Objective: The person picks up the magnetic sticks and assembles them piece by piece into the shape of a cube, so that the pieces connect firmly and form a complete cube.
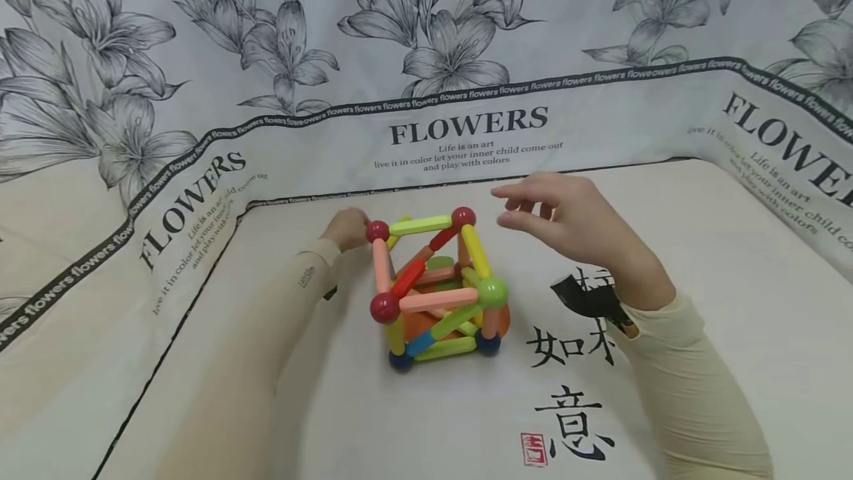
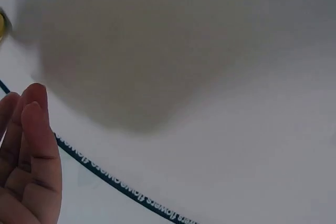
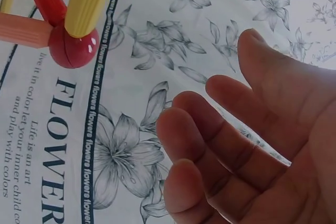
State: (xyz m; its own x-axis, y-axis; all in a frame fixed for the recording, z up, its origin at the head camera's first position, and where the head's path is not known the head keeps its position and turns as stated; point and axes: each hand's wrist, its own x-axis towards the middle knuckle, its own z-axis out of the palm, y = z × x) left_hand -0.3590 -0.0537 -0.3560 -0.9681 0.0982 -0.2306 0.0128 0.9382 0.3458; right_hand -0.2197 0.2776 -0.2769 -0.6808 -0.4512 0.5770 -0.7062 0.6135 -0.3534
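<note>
A cube-shaped frame of magnetic building sticks and balls (image 1: 440, 298) stands on the white cloth. Red balls and one green ball mark its top corners, dark blue balls its front bottom corners. Diagonal sticks cross its sides. My left hand (image 1: 346, 228) is at the far left, its fingertips beside the back left red ball (image 1: 377, 231). In the left wrist view its fingers (image 2: 39, 145) are loosely bent with nothing between them. To the right of the frame my right hand (image 1: 560, 217) is raised, fingers apart and relaxed. The right wrist view shows its palm holding nothing, away from a red ball (image 3: 74, 44).
Orange pieces (image 1: 496, 321) lie at the base of the frame. Black characters and a red seal (image 1: 533, 450) are printed on the cloth in front. A flower-printed cloth (image 1: 453, 58) rises behind and at the sides. Dark wrist straps (image 1: 586, 296) show at the sleeves.
</note>
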